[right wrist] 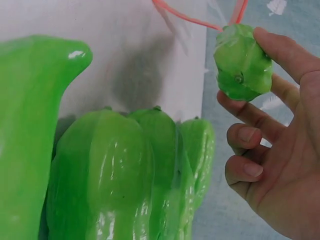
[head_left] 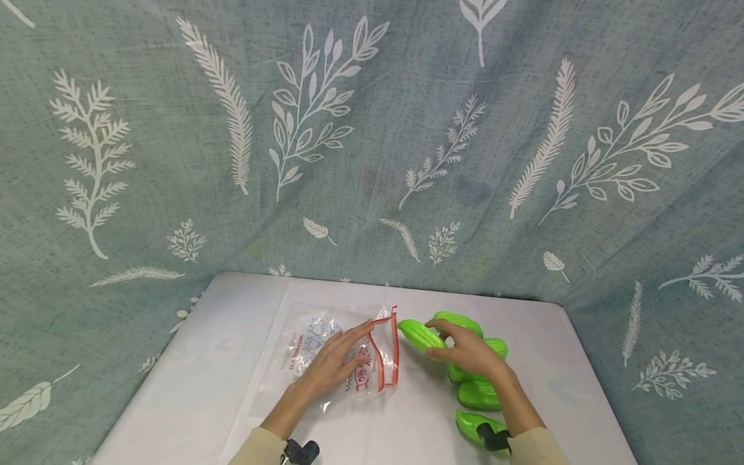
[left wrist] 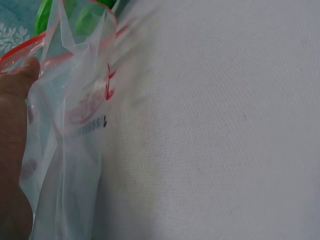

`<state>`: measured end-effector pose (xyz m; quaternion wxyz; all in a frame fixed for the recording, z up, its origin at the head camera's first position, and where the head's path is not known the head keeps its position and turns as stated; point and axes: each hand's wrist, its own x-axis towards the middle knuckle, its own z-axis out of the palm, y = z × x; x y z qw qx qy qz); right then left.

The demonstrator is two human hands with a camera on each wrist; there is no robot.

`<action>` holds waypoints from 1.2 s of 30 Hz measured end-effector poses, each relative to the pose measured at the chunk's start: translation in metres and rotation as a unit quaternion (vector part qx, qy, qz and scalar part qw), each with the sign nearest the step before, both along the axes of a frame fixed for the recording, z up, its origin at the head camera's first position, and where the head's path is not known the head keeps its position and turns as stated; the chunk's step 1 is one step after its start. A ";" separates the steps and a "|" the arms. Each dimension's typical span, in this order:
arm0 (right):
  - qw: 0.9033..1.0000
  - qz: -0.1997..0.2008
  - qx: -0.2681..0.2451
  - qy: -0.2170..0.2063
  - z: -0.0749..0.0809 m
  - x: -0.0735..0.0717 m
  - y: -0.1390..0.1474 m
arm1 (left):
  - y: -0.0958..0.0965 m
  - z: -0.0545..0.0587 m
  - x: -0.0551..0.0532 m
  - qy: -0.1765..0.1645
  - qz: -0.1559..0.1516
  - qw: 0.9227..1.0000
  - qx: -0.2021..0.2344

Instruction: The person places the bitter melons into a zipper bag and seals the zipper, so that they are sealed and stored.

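Note:
My right hand pinches a glossy green ridged gourd between thumb and fingertips. The gourd points toward the red-edged mouth of a clear zip bag. In the right wrist view the blunt end of the held gourd shows, with the other fingers loosely bent below it. Palm down on the bag, my left hand has straight fingers reaching its mouth and the thumb spread apart. In the left wrist view that thumb touches the plastic beside the red strip, and the other fingers are hidden.
Several more green gourds lie in a column under and beside my right forearm. One near gourd sits apart, partly covered by the wrist camera. White cloth covers the table, and a leaf-patterned curtain hangs behind it.

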<state>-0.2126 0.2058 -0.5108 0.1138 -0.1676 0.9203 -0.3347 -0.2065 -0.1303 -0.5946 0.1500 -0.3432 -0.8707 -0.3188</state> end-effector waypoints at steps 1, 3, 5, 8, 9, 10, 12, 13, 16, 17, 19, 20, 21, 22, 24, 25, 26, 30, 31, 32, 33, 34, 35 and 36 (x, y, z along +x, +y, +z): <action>1.000 0.002 0.002 0.001 0.000 0.000 -0.001 | 0.000 0.000 0.000 0.000 -0.001 1.000 0.000; 1.000 0.006 0.007 0.001 0.000 -0.001 -0.003 | 0.000 0.002 0.000 -0.004 -0.001 1.000 -0.002; 1.000 0.011 0.010 0.003 0.001 -0.002 -0.005 | 0.000 0.003 0.000 -0.006 -0.002 1.000 -0.002; 1.000 0.019 0.016 0.003 0.001 -0.002 -0.008 | 0.001 0.004 0.001 -0.008 -0.002 1.000 -0.002; 1.000 0.022 0.018 0.003 0.001 -0.002 -0.009 | 0.001 0.004 0.001 -0.009 -0.001 1.000 -0.002; 0.999 0.024 0.020 0.003 0.001 -0.002 -0.010 | 0.001 0.004 0.001 -0.010 -0.001 1.000 -0.003; 0.999 0.028 0.022 0.001 0.000 -0.002 -0.013 | 0.001 0.004 0.001 -0.013 0.001 1.000 -0.005; 0.999 0.031 0.024 0.000 0.000 -0.002 -0.014 | 0.001 0.004 0.001 -0.015 0.001 1.000 -0.006; 0.999 0.038 0.023 0.000 0.000 -0.002 -0.018 | 0.001 0.004 0.001 -0.019 0.004 1.000 -0.005; 0.999 0.041 0.022 0.001 0.000 -0.003 -0.019 | 0.002 0.005 0.001 -0.019 0.004 1.000 -0.004; 0.998 0.048 0.026 0.004 0.000 -0.003 -0.022 | 0.002 0.005 0.002 -0.019 0.003 1.000 -0.002; 0.998 0.051 0.027 0.006 0.000 -0.004 -0.024 | 0.003 0.005 0.002 -0.017 0.003 1.000 0.000; 0.998 0.054 0.027 0.007 -0.001 -0.004 -0.025 | 0.003 0.005 0.002 -0.015 0.003 1.000 0.001; 0.998 0.056 0.028 0.008 -0.001 -0.004 -0.027 | 0.003 0.005 0.002 -0.012 0.003 1.000 0.002; 0.998 0.062 0.029 0.007 -0.001 -0.005 -0.029 | 0.003 0.004 0.002 -0.007 0.004 1.000 0.000; 0.998 0.064 0.027 0.006 -0.001 -0.006 -0.030 | 0.003 0.004 0.001 -0.004 0.005 1.000 0.000; 0.998 0.066 0.025 0.006 -0.001 -0.006 -0.032 | 0.003 0.004 0.001 -0.003 0.007 1.000 -0.002; 0.997 0.067 0.030 0.000 -0.004 -0.008 -0.035 | 0.003 0.004 0.000 -0.004 0.008 1.000 -0.006; 0.997 0.067 0.031 -0.002 -0.004 -0.009 -0.036 | 0.002 0.005 0.000 -0.006 0.008 1.000 -0.007; 0.997 0.065 0.034 -0.006 -0.005 -0.009 -0.037 | 0.002 0.005 0.001 -0.009 0.008 1.000 -0.007; 0.997 0.063 0.035 -0.010 -0.005 -0.009 -0.039 | 0.002 0.005 0.001 -0.011 0.008 1.000 -0.008; 0.997 0.060 0.036 -0.015 -0.005 -0.009 -0.040 | 0.002 0.005 0.001 -0.014 0.008 1.000 -0.009; 0.997 0.056 0.038 -0.021 -0.005 -0.009 -0.041 | 0.002 0.005 0.001 -0.016 0.008 1.000 -0.009; 0.998 0.053 0.038 -0.027 -0.005 -0.009 -0.042 | 0.002 0.005 0.001 -0.018 0.008 1.000 -0.009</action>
